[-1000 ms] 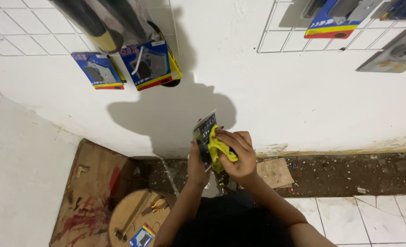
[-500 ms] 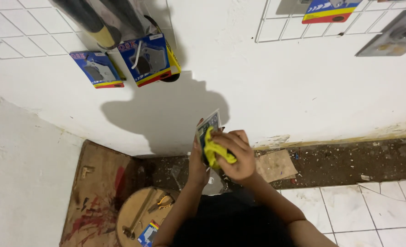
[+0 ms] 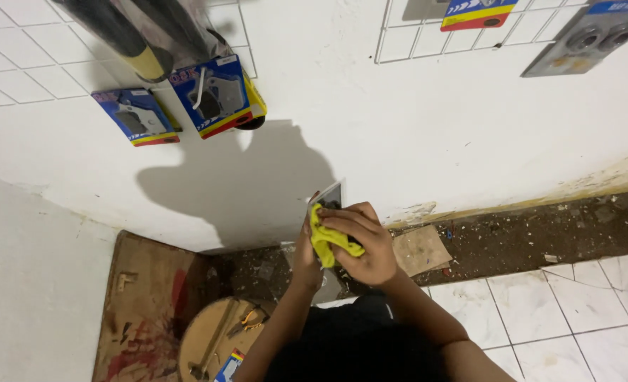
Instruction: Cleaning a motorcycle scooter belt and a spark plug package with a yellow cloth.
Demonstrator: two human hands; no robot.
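Observation:
My left hand (image 3: 305,251) holds a flat carded package (image 3: 330,195) upright in front of the white wall, only its top corner showing above my fingers. My right hand (image 3: 363,244) presses a yellow cloth (image 3: 326,239) against the face of that package. Both hands are close together in the middle of the view, above my dark-clothed lap.
Blue carded packages (image 3: 215,95) hang on a white wire grid (image 3: 16,49) at upper left; more hang at upper right (image 3: 590,39). Below left lie a wooden board (image 3: 144,304) and a round wooden stool (image 3: 218,339) with tools. A cardboard scrap (image 3: 420,249) lies on dirt; white floor tiles (image 3: 561,304) lie at right.
The view has tilted down a little. My hands stay together on the package, and the yellow cloth has shifted slightly over its face.

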